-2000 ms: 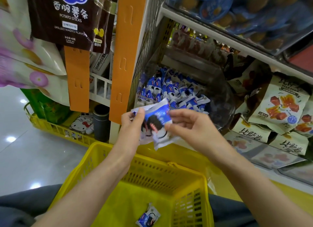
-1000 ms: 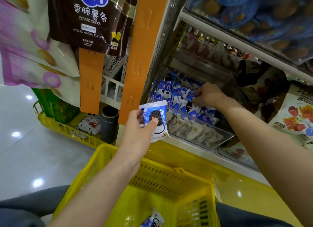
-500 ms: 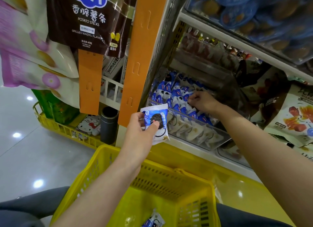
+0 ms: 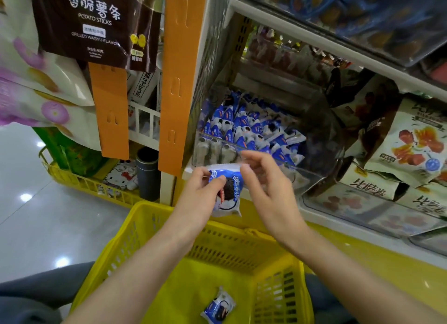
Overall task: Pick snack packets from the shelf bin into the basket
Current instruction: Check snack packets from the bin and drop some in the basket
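Observation:
My left hand (image 4: pixel 200 195) grips a blue and white snack packet (image 4: pixel 228 198) with a dark cookie picture, held above the far rim of the yellow basket (image 4: pixel 135 229). My right hand (image 4: pixel 268 190) is just right of it, fingers curled, its thumb and forefinger pinching the packet's top right corner. Behind the hands, the clear shelf bin (image 4: pixel 312 176) holds several more blue packets (image 4: pixel 244 128). One packet (image 4: pixel 219 305) lies on the basket floor.
An orange upright strip (image 4: pixel 180 77) stands left of the bin. Bags of potato sticks (image 4: pixel 96 21) hang at upper left. Pale snack bags (image 4: pixel 411 145) fill the shelf to the right. A low yellow crate (image 4: pixel 79 181) stands on the floor at left.
My right hand has come out of the bin and now meets the packet in my left hand. The left hand has dropped slightly toward the basket.

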`<state>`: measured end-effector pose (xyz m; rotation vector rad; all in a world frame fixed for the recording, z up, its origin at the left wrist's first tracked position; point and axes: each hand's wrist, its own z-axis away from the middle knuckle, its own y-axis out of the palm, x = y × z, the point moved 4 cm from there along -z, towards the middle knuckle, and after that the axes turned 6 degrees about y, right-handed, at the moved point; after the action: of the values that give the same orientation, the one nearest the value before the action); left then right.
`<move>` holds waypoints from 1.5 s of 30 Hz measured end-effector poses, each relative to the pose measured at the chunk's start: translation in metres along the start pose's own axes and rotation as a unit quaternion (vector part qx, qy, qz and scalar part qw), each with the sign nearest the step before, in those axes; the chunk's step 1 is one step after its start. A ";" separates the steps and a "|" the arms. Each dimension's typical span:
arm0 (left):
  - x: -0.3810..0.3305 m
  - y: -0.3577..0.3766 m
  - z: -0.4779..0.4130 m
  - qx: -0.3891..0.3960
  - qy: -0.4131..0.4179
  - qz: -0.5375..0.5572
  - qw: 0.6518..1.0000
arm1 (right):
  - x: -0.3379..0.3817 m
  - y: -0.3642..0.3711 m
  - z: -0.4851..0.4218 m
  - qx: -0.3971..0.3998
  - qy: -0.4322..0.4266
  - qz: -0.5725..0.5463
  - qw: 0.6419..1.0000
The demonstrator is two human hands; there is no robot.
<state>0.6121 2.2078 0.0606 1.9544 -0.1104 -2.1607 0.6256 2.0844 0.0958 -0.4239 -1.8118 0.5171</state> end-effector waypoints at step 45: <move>0.006 -0.009 0.003 0.015 0.182 -0.233 0.955 | -0.054 0.014 0.037 0.151 0.179 0.075 0.969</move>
<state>0.6077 2.2152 0.0528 2.5638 0.4210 -1.9950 0.6062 2.0624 0.0356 -0.4159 -1.3346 0.7573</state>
